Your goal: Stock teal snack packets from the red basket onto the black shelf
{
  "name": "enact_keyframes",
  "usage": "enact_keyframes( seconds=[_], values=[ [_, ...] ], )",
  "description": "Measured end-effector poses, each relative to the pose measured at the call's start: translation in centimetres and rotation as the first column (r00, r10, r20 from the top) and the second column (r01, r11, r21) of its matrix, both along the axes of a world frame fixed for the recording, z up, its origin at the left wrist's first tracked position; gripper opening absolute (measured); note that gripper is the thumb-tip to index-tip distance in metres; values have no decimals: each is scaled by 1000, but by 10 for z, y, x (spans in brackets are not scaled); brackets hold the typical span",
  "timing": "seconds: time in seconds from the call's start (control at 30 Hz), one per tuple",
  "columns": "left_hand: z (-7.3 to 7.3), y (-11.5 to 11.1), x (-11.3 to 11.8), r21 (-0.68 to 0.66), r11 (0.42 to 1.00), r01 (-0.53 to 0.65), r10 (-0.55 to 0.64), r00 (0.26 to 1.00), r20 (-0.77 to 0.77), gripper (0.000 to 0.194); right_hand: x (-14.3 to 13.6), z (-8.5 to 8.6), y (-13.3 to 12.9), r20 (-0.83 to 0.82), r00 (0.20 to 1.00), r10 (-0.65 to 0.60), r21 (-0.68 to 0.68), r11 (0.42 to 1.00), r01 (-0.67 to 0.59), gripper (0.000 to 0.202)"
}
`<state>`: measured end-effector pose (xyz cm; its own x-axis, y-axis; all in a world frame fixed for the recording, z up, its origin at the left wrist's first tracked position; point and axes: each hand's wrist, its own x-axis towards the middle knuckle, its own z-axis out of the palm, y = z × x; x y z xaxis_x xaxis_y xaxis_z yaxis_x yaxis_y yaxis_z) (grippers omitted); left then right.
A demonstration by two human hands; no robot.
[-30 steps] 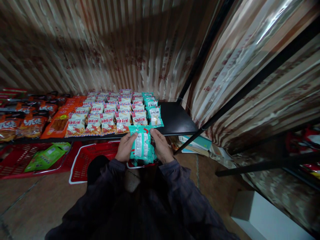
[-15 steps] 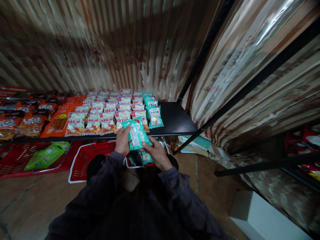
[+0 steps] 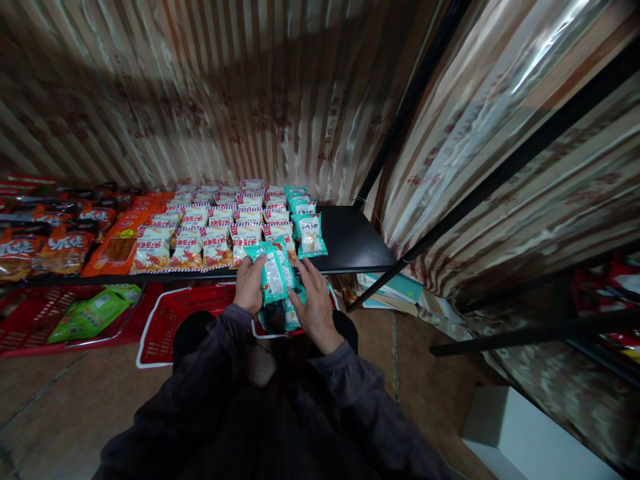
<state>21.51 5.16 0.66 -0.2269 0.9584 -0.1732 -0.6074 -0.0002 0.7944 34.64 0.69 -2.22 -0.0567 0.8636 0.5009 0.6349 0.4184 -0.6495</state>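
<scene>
A teal snack packet (image 3: 276, 272), its printed back facing up, is between my two hands over a red basket. My left hand (image 3: 249, 285) grips its left edge. My right hand (image 3: 316, 303) is at its right side with the fingers apart, the thumb near the packet's edge. Below it, more teal packets (image 3: 291, 317) lie in the basket. On the black shelf (image 3: 355, 237) ahead, a column of teal packets (image 3: 310, 235) stands at the right of several rows of white and orange snack packets (image 3: 217, 247).
Orange packets (image 3: 117, 247) fill the shelf's left part. Beneath are a red basket (image 3: 165, 333) and another with green packets (image 3: 90, 315). Black posts (image 3: 480, 173) slant at the right. Papers (image 3: 393, 288) and a white box (image 3: 540, 433) are on the floor.
The teal packet has shifted slightly right and turned more upright. My right hand has loosened, its fingers now spread and raised beside the packet.
</scene>
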Motion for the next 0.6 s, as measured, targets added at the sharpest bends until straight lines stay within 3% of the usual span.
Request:
enact_keyframes(
  seconds=[0.1, 0.23, 0.47, 0.6],
  values=[
    [2, -2, 2, 21, 1000, 3, -3, 1000, -6, 36, -1, 2, -1, 167, 982, 88, 105, 989, -107, 58],
    [6, -7, 5, 46, 999, 17, -16, 1000, -25, 35, 1, -4, 1, 199, 972, 125, 114, 982, -150, 63],
    [13, -13, 14, 52, 998, 37, -35, 999, -22, 29, 2, -7, -4, 34, 983, 182, -63, 982, -180, 55],
    [14, -17, 19, -6, 1000, 26, -26, 998, -55, 26, 0, -5, -6, -74, 984, 159, -198, 965, -171, 79]
  ],
)
